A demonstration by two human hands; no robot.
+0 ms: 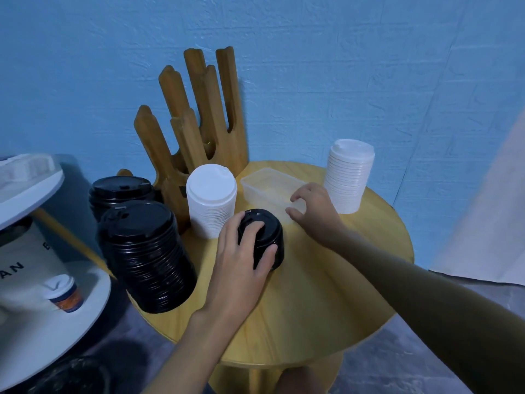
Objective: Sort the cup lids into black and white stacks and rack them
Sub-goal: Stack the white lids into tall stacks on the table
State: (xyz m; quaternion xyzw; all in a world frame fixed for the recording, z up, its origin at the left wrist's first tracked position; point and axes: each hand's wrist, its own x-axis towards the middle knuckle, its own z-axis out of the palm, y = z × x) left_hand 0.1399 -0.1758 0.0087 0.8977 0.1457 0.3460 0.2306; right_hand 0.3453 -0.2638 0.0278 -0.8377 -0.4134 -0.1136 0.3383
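Observation:
On the round wooden table [312, 322] my left hand [241, 257] grips a short stack of black lids [270, 231] near the middle. A tall black stack [145, 254] leans at the table's left edge, with another black stack [119, 191] behind it. One white stack [211, 200] stands in front of the wooden rack [199, 109], whose slots show no lids. A second white stack [348, 174] stands at the back right. My right hand [312, 211] holds the near end of a clear plastic container [270, 186].
A blue wall runs close behind the table. To the left stands a white tiered stand [42, 322] with a small paper cup [65, 294] on its lower shelf. A pale sheet hangs at the far right. Grey floor lies below.

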